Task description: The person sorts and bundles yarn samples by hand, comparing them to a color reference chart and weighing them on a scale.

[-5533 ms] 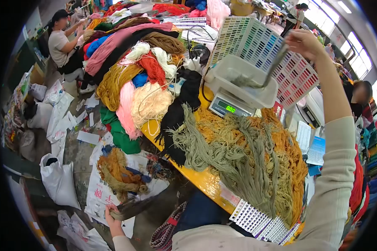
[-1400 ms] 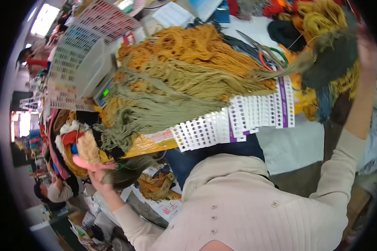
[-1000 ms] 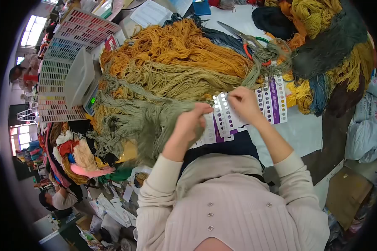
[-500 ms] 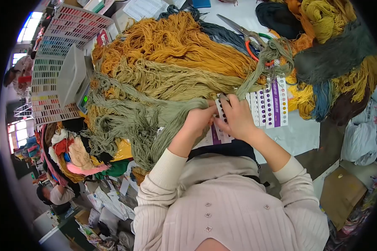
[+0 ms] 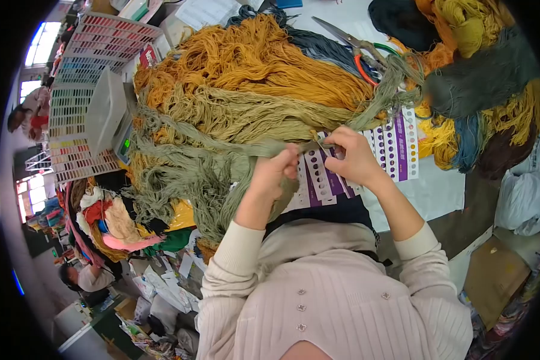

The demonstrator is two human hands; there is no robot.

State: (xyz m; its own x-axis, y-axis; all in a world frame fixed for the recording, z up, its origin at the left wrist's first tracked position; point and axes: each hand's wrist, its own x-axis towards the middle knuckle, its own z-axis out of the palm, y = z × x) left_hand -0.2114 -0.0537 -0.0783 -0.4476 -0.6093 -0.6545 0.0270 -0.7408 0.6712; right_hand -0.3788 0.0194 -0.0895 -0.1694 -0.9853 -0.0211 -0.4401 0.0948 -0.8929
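My left hand (image 5: 275,172) is closed around a sage-green skein of yarn (image 5: 204,165) that spreads over the pile to its left. Thin green strands run from it across to my right hand (image 5: 353,157), whose thumb and fingers pinch their end. Below and between my hands lie white and purple cards with rows of round holes (image 5: 318,175). More such cards (image 5: 396,144) sit right of my right hand, with a green yarn bundle (image 5: 385,90) reaching over their top. Olive yarn (image 5: 252,117) and orange-brown yarn (image 5: 270,60) are heaped beyond.
Large scissors (image 5: 349,41) with orange and green handles lie beyond the cards. Dark, yellow and blue skeins (image 5: 486,90) crowd the right side. At left stand a colour-sample chart (image 5: 81,102) and a clear tray (image 5: 105,114) over a scale. Two other people are at far left.
My hands have moved apart, drawing green strands between them. My left hand has shifted slightly down and left, and more of the perforated cards shows beneath.
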